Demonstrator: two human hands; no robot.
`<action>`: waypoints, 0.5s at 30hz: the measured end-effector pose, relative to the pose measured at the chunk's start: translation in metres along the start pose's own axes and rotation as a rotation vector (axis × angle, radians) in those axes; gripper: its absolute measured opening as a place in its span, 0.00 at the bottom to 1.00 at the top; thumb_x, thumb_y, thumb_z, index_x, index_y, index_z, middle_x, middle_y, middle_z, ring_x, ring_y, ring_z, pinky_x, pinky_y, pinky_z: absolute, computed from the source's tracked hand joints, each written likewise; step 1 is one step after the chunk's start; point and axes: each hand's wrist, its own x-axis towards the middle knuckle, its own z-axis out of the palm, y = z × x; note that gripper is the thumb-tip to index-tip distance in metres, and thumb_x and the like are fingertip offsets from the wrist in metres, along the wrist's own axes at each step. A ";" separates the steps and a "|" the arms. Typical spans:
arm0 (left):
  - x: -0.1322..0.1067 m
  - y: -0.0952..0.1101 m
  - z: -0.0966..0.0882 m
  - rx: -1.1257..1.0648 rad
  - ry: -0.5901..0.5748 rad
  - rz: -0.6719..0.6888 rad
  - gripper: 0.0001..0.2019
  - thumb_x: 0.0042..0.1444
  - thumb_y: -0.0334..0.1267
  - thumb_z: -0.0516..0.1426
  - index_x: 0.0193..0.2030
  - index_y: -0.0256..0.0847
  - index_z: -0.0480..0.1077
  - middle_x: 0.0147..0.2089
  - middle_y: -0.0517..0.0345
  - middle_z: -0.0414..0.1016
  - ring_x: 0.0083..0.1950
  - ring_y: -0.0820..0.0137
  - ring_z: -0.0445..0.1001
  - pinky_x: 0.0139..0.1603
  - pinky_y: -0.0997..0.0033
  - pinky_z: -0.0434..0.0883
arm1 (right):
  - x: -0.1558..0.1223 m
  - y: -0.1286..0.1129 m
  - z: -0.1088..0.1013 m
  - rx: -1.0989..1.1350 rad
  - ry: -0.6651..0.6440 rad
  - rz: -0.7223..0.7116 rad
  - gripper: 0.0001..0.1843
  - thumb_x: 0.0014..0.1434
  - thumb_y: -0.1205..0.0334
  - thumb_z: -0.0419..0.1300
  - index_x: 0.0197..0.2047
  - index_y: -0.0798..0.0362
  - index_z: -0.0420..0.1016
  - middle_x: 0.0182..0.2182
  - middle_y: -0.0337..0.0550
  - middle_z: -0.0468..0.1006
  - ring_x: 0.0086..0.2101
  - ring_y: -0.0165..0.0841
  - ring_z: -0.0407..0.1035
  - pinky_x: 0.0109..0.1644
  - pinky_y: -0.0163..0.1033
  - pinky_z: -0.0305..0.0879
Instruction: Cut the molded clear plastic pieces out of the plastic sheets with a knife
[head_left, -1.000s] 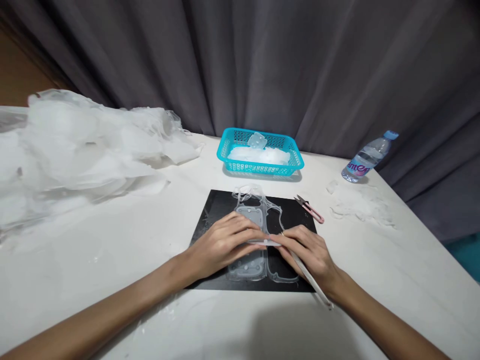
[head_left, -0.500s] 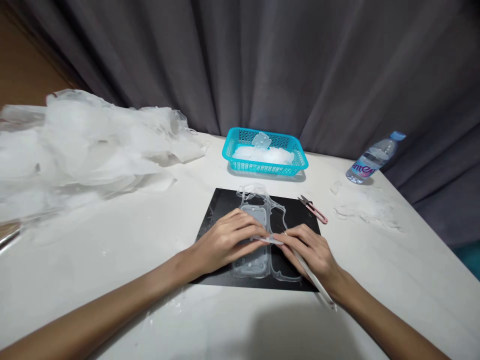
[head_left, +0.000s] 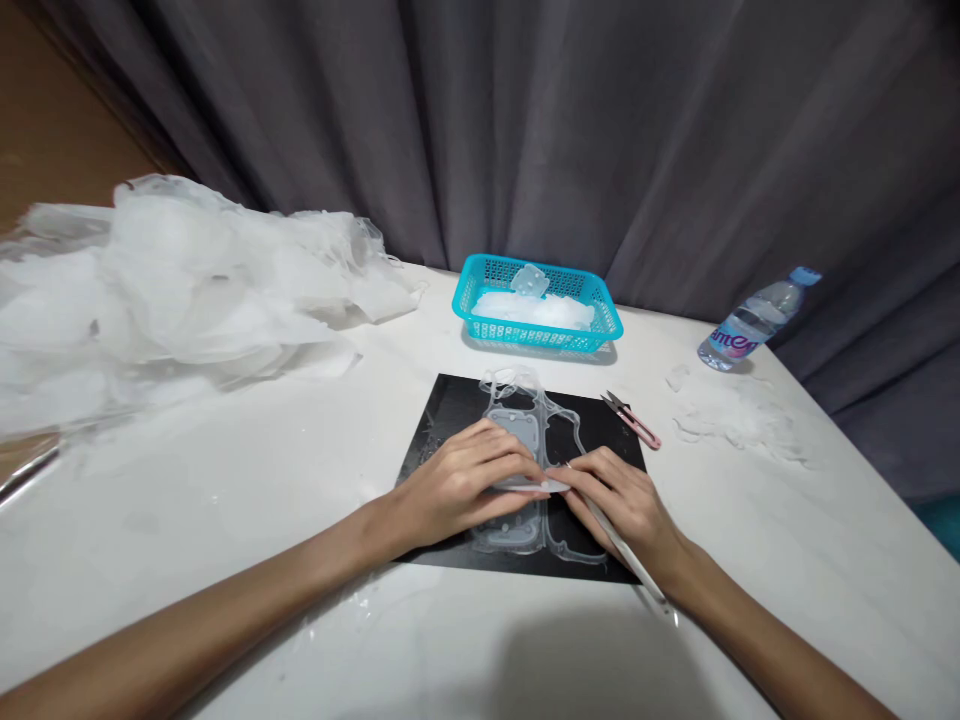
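The hands (head_left: 474,476) pinch a translucent piece (head_left: 559,487), long axis sideways, and a white tool (head_left: 627,555) slanting forward-left.

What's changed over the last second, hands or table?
Only the camera view visibly shifted, turning slightly left, so things sit further right in the picture. The left hand and right hand still hold the thin plastic piece, the right also the white tool; nothing was let go. Basket, snips and bottle stayed put.

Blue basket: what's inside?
A low heap of white pieces lies in the blue basket, one translucent piece tilted up near the back. Anything beneath the heap is covered.
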 end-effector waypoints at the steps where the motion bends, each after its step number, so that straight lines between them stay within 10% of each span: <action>1: 0.000 0.000 0.000 0.003 0.001 0.004 0.05 0.68 0.32 0.63 0.49 0.37 0.76 0.42 0.54 0.83 0.42 0.67 0.79 0.48 0.65 0.71 | 0.000 0.000 0.000 0.002 -0.007 0.002 0.15 0.67 0.77 0.61 0.55 0.58 0.76 0.38 0.49 0.79 0.36 0.35 0.72 0.40 0.38 0.74; 15: 0.002 0.001 0.001 0.106 -0.047 -0.041 0.06 0.73 0.37 0.58 0.50 0.38 0.73 0.41 0.55 0.81 0.41 0.68 0.78 0.47 0.66 0.72 | -0.002 0.001 0.002 -0.019 0.012 0.034 0.13 0.67 0.76 0.62 0.53 0.59 0.76 0.37 0.49 0.79 0.36 0.35 0.71 0.41 0.39 0.73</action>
